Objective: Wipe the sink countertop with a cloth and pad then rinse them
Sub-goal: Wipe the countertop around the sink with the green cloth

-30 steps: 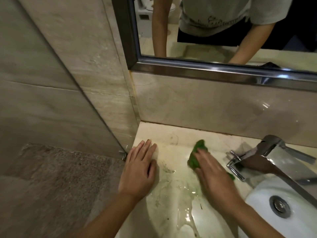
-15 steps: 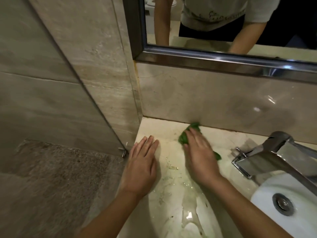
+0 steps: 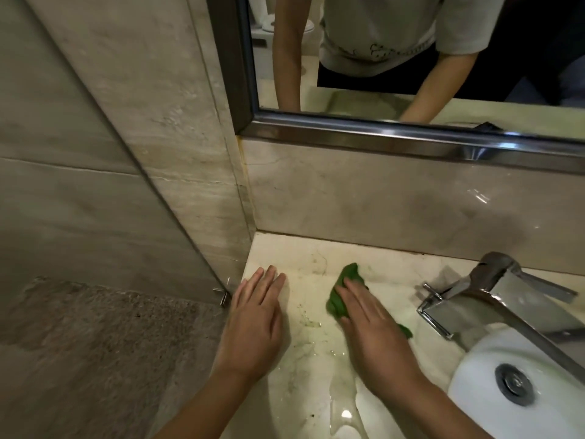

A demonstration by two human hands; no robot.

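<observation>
A crumpled green cloth (image 3: 343,291) lies on the wet cream marble countertop (image 3: 316,248), left of the tap. My right hand (image 3: 376,340) presses flat on the cloth, fingers stretched over it and covering most of it; a green corner shows at the hand's right side. My left hand (image 3: 254,324) rests flat on the countertop's left edge, fingers apart, holding nothing. Dirty water streaks and a puddle lie between and below the hands. No pad is in view.
A chrome tap (image 3: 484,299) stands right of the cloth over a white basin (image 3: 468,384) with a metal drain (image 3: 514,383). A framed mirror (image 3: 380,128) hangs above the backsplash. A tiled wall and a glass panel close off the left.
My right hand has slid the cloth back from the backsplash toward me and slightly right. My left hand has stayed put.
</observation>
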